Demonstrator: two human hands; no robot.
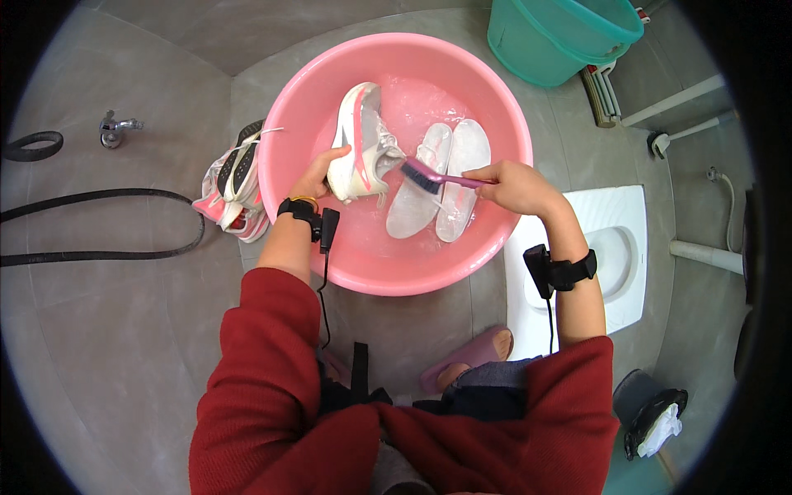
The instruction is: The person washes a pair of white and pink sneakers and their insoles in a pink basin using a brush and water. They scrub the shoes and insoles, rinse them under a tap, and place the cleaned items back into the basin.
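Observation:
My left hand grips a white sneaker with pink stripes, holding it on its side over the left part of a pink plastic basin. In my right hand is the purple handle of a scrub brush; its dark bristles are close to the sneaker's open side, and I cannot tell whether they touch. Shallow water covers the basin's bottom. Two pale insoles or slipper-like soles, a left one and a right one, lie side by side under and beside the brush.
White and pink sneakers lean against the basin's left side. A black hose and a wall tap are at left. A green bucket stands at upper right, a squat toilet at right, and a waste bin at lower right.

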